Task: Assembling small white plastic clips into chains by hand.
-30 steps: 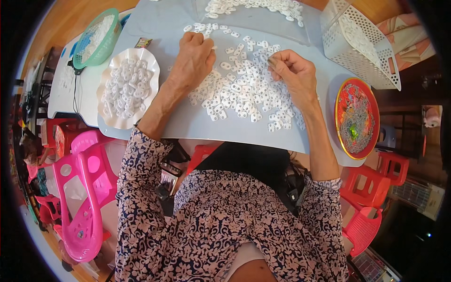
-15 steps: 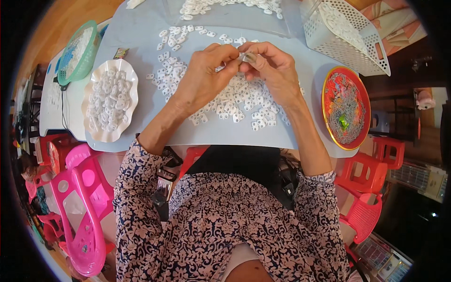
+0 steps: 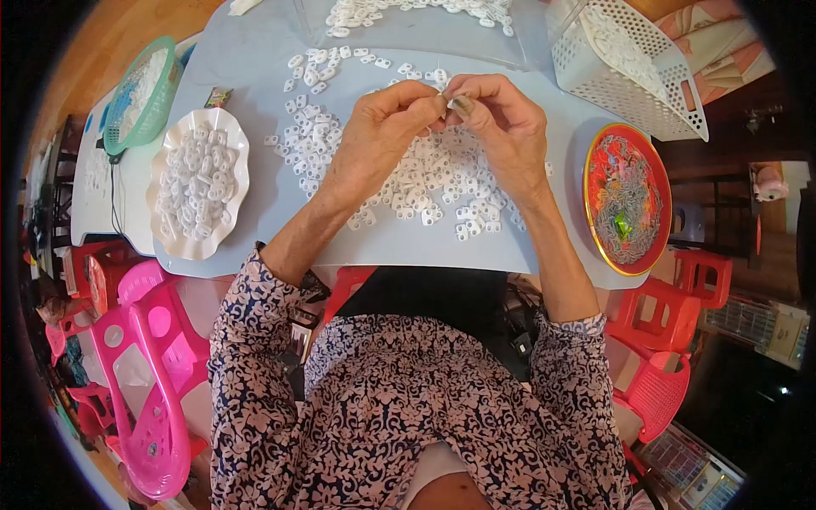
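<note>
Above the table, my left hand (image 3: 387,127) and my right hand (image 3: 506,127) meet fingertip to fingertip. Both are closed in a pinch on a small white plastic piece (image 3: 451,100), mostly hidden by the fingers. Under and around them spreads a loose pile of small white plastic pieces (image 3: 433,174), each with dark round holes. To the left, a white wavy-edged dish (image 3: 157,217) is heaped with similar pieces. A red gold-rimmed tray (image 3: 595,144) at the right holds many small grey metal-looking parts and a bright green item.
A clear bin (image 3: 408,49) with more white pieces stands at the far side. White perforated basket (image 3: 586,72) is at far right, a green basket (image 3: 161,98) at far left. A small packet (image 3: 218,97) lies near the dish. Pink chair (image 3: 161,399) and red stools (image 3: 659,310) flank me.
My hands have shifted slightly to the right, and the left fingers have drawn in closer around the white piece. The trays and baskets stay where they were.
</note>
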Demonstrator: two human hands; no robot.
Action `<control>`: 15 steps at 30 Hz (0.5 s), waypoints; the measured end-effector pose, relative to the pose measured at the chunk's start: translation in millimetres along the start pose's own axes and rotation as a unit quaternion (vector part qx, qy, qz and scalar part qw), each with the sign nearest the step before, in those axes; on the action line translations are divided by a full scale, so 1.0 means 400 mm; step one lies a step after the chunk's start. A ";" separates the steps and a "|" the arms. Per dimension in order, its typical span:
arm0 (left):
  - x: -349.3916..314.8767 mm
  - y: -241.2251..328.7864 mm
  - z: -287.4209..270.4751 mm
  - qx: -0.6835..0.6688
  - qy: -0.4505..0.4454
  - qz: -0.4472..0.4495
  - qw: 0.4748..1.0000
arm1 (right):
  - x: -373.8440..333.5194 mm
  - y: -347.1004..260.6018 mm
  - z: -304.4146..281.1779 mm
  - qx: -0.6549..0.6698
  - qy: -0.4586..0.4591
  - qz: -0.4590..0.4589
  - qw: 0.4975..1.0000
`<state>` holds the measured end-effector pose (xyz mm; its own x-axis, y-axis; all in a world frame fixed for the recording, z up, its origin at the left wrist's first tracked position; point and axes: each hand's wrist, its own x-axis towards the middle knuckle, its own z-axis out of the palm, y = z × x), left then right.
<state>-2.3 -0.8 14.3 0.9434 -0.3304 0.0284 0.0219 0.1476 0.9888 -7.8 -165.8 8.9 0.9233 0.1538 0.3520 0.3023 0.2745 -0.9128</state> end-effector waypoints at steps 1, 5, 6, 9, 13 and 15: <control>0.001 -0.009 -0.003 -0.001 0.000 0.000 1.000 | -0.001 0.001 0.001 -0.026 -0.003 -0.006 1.000; 0.006 -0.021 -0.005 -0.066 0.016 -0.001 0.998 | 0.000 -0.003 0.006 -0.009 0.009 0.001 1.000; 0.008 -0.022 -0.003 -0.096 0.034 -0.019 0.995 | 0.001 -0.002 0.005 0.002 0.011 0.012 1.000; 0.016 -0.027 -0.013 -0.175 0.066 -0.012 0.982 | -0.003 -0.002 0.002 0.019 0.024 0.037 0.999; 0.028 -0.010 -0.017 -0.175 0.036 0.002 0.984 | -0.006 -0.005 -0.003 -0.044 0.050 0.063 0.996; 0.028 -0.009 -0.018 -0.155 0.033 -0.008 0.987 | -0.009 -0.006 -0.003 -0.056 0.054 0.054 0.996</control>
<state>10.7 1.6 10.0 0.9613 -0.2754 -0.0073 0.1283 0.4242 0.8964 -11.5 -168.2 9.8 0.9699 0.0725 0.2325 0.2194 0.1542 -0.9634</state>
